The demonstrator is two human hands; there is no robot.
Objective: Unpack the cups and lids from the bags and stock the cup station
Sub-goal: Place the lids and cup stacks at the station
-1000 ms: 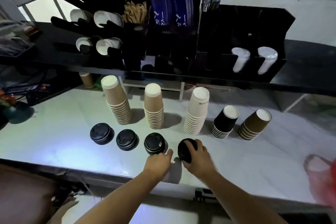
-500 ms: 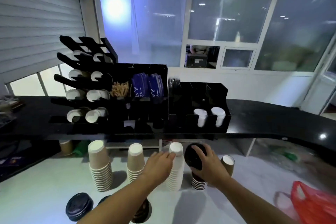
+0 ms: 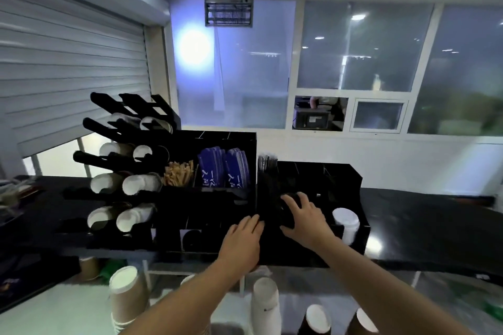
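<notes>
My right hand (image 3: 304,219) grips a stack of black lids (image 3: 285,212) and holds it inside the front left slot of the black lid organizer (image 3: 351,177) on the dark upper counter. Beside it, my left hand (image 3: 243,239) rests with fingers spread against the organizer's front left edge and holds nothing. A stack of white lids (image 3: 346,221) stands in a slot to the right. Below on the white counter stand a brown cup stack (image 3: 128,299), a white cup stack (image 3: 265,304), a black cup stack (image 3: 315,319) and another brown stack (image 3: 362,322).
A black tiered rack (image 3: 122,160) at the left holds cups lying on their sides. The middle caddy (image 3: 226,144) holds wooden stirrers (image 3: 178,177) and blue packets (image 3: 223,168). The dark counter (image 3: 435,226) stretches right. A roller shutter and windows lie behind.
My right hand lifted the black lid stack off the white counter and carried it up into the organizer slot. My left hand rose with it. My view tilted upward.
</notes>
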